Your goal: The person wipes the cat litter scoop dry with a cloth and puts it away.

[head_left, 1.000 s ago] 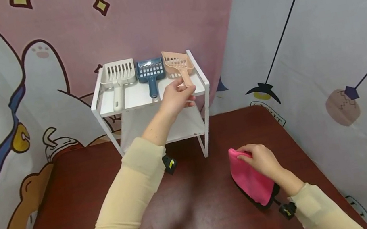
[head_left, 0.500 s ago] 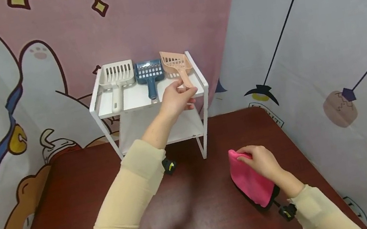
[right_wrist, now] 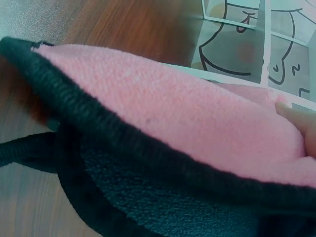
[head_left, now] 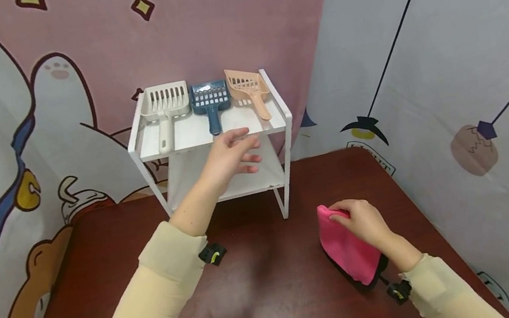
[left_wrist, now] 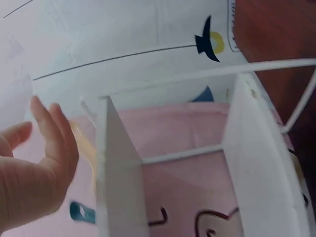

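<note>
My left hand (head_left: 229,158) hangs in front of the white shelf's top edge with its fingers relaxed and spread, holding nothing. Just beyond it, the peach litter scoop (head_left: 259,104) lies at the right end of the top shelf, its handle toward me. Beside that lie a blue litter scoop (head_left: 214,120) and a white litter scoop (head_left: 165,134). At the lower right my right hand (head_left: 362,222) pinches the top edge of a pink plush cloth (right_wrist: 163,103) with black edging. A dark underside and black strap (right_wrist: 29,148) show in the right wrist view.
The white two-tier shelf (head_left: 234,188) stands at the back of the reddish-brown table (head_left: 268,293). A pink cartoon-print wall (head_left: 228,10) rises behind it, and a pale printed wall (head_left: 417,39) runs along the right.
My left hand has let go of the peach scoop's handle and drawn back, down and to the left. The peach scoop stays on the shelf. My right hand and the pink cloth have not moved.
</note>
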`<state>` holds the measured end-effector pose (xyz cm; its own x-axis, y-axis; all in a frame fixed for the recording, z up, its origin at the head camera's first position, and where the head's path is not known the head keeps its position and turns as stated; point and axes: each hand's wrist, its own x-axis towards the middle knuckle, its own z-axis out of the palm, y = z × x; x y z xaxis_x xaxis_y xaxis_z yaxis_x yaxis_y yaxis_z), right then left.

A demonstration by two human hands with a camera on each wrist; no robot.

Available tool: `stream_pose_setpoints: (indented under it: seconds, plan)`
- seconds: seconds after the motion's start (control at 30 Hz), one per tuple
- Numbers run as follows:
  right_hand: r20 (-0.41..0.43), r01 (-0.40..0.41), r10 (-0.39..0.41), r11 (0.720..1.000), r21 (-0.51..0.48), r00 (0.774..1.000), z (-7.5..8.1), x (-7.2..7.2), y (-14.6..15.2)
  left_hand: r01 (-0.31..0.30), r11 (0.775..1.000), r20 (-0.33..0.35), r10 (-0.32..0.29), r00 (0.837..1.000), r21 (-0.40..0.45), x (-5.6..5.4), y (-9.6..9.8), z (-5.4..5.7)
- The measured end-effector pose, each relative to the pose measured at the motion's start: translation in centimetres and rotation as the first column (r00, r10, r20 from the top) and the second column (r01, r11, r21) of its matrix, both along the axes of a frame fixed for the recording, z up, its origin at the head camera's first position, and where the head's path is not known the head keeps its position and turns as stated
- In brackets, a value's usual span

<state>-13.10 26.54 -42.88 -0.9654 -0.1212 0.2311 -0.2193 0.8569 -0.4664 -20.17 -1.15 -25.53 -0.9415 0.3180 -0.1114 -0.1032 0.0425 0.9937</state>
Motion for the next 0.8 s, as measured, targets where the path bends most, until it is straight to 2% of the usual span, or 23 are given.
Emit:
stream_pose_setpoints:
  seconds: [0.2, 0.33, 0.47, 0.6, 0.7, 0.8]
  plan:
    - [-0.015, 0.004, -0.004, 1.000, -0.005, 1.000, 0.2, -0.3, 0.2, 0.087, 0.996, 0.002, -0.087, 0.996, 0.017, 0.8, -3.1, -2.4]
    - [-0.047, 0.006, -0.003, 0.998, 0.056, 0.999, 0.4, -0.8, 0.4, 0.125, 0.992, 0.027, -0.125, 0.992, -0.005, 1.2, -5.2, -4.2]
    - [-0.123, 0.042, -0.024, 0.989, 0.139, 0.992, 0.8, -1.6, 0.5, 0.133, 0.991, 0.046, -0.132, 0.990, -0.013, 1.5, -6.9, -6.0]
    - [-0.189, 0.092, -0.060, 0.981, 0.168, 0.980, 0.9, -2.5, 0.4, 0.119, 0.993, 0.057, -0.119, 0.991, -0.006, 1.8, -8.3, -7.4]
    - [-0.216, 0.114, -0.073, 0.977, 0.180, 0.974, 0.0, -3.2, -0.1, 0.105, 0.994, 0.064, -0.105, 0.992, -0.002, 2.0, -8.9, -8.1]
    - [-0.211, 0.115, -0.074, 0.976, 0.184, 0.975, -2.0, -3.5, -1.4, 0.101, 0.995, 0.063, -0.100, 0.993, -0.007, 2.2, -9.4, -8.7]
